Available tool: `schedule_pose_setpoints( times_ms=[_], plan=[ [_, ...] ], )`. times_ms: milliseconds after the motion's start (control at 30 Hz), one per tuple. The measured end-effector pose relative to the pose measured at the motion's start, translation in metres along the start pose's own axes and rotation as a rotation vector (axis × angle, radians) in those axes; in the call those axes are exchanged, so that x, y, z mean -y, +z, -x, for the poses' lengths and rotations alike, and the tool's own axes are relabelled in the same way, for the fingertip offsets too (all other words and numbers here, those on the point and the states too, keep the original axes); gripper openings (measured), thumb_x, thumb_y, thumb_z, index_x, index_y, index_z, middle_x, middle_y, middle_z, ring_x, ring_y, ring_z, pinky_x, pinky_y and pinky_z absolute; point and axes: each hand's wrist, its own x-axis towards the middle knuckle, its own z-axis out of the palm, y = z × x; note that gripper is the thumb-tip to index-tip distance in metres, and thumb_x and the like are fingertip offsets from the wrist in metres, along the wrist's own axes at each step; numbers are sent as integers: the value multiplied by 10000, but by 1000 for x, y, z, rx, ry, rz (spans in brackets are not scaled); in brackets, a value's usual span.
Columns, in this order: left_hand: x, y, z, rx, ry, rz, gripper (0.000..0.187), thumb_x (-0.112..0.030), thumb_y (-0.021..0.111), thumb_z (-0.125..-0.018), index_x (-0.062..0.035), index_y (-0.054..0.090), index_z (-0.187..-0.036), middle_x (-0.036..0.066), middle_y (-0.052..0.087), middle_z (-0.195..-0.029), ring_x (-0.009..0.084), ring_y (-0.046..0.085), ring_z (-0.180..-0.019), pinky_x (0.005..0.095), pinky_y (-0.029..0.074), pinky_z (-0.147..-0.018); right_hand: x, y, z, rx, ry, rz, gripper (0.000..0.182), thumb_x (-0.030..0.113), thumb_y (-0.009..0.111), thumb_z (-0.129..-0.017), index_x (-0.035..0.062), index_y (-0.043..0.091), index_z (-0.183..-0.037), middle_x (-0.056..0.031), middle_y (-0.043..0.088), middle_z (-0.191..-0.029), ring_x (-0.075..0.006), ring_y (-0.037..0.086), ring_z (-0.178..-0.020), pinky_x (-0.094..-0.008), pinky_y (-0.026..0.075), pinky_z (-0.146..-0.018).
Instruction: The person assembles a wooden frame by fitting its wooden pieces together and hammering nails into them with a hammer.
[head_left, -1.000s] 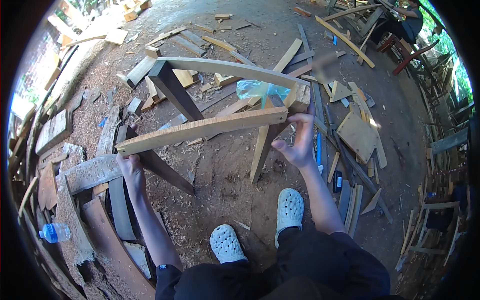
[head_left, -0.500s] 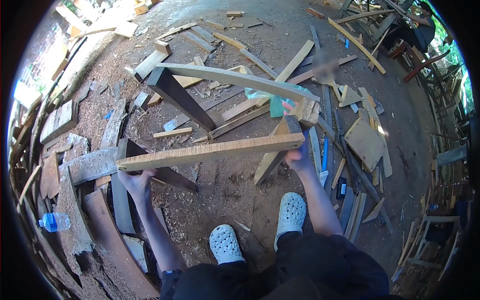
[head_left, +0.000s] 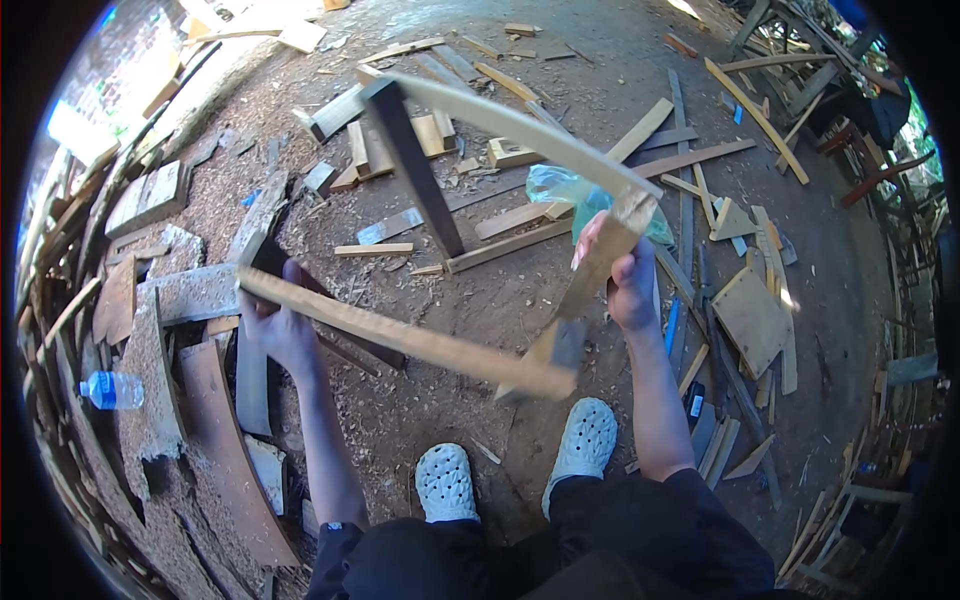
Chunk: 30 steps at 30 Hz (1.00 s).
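Note:
A wooden frame of pale rails and darker legs hangs in front of me. Its near rail [head_left: 410,335] slants down to the right, and its far rail [head_left: 520,130] slopes the same way. My left hand [head_left: 285,335] is closed around the dark leg by the near rail's left end; part of its grip is hidden. On the other side, my right hand [head_left: 632,290] grips the right-hand piece [head_left: 597,265], with fingers partly behind it. A dark leg [head_left: 415,170] descends from the far rail's left end.
Offcuts and boards lie scattered over the dirt floor, including a squarish board [head_left: 752,322] at right. A green plastic bag [head_left: 560,187] lies beyond the frame. At left are a water bottle [head_left: 112,390] and a long brown board [head_left: 225,450]. Another person [head_left: 885,105] is at far right.
The frame has tilted and turned: the near rail's right end has swung down toward my feet. My right hand has moved slightly up and right. The view has shifted a little.

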Motion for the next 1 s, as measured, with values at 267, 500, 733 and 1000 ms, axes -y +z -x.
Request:
schedule_pose_setpoints(
  times_ms=[267, 500, 733, 1000],
  plan=[
    [10, 24, -52, 177, -398, 120, 318, -202, 818, -945, -10, 648, -1133, 82, 742, -896, 145, 735, -760, 259, 590, -657, 94, 44, -35, -99, 105, 70, 648, 632, 484, -1056, 12, 546, -1231, -88, 605, -979, -159, 675, -727, -309, 600, -656],
    [72, 63, -53, 458, -579, 122, 306, -279, 819, -944, -25, 669, -1025, 58, 715, -797, 132, 695, -656, 282, 567, -581, 137, 54, -47, -311, 277, 141, 517, 507, 553, -1071, 28, 595, -1262, -73, 653, -950, -142, 673, -698, -280, 580, -599],
    [169, 110, 3, 676, -920, 103, 377, -407, 778, -965, -53, 670, -1038, 86, 752, -873, 181, 732, -679, 302, 584, -628, 83, 37, -66, -286, 433, 171, 487, 484, 575, -1068, 45, 620, -1275, -49, 677, -894, -114, 669, -665, -281, 573, -544],
    [213, 119, 17, 732, -947, 190, 312, -336, 805, -940, -61, 689, -1027, 56, 706, -798, 188, 706, -674, 320, 566, -577, 12, 42, -77, -199, 613, 60, 494, 510, 542, -1076, 37, 640, -1180, -56, 677, -855, -135, 667, -620, -297, 586, -526]
  ],
)
